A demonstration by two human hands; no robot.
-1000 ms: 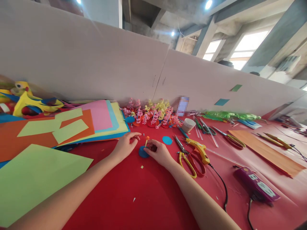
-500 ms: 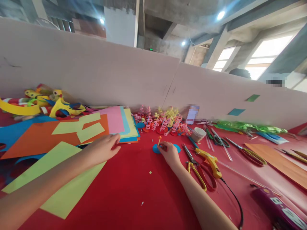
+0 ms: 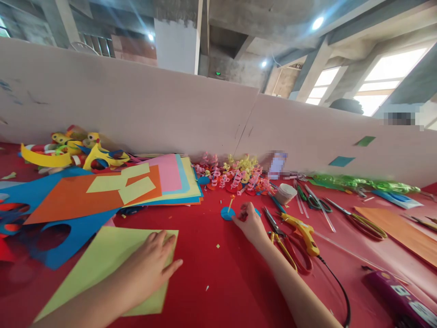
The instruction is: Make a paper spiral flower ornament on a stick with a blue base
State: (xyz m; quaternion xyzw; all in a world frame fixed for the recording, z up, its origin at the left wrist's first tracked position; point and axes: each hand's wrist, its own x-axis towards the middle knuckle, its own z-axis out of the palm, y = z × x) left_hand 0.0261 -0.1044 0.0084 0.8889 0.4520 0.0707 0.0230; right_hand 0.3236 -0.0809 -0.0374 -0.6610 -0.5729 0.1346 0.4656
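Observation:
My left hand lies over a pale yellow-green sheet of paper with its fingers stretched out and the thumb apart. Just right of the table's middle stands a small thin stick with an orange tip, upright on a blue paper disc. My right hand is beside this disc, fingers slightly curled and apart from the thumb, with nothing seen in them. Behind that hand, a second blue piece is mostly hidden.
Coloured sheets are stacked at the back left, near yellow paper crafts. Pink and yellow paper spirals stand by the board. To the right are pliers, a yellow glue gun, a white cup and scissors.
My left hand has moved down onto the yellow-green paper, which now lies further right. My right hand has come off the stick and shifted slightly right, leaving it standing on the blue disc.

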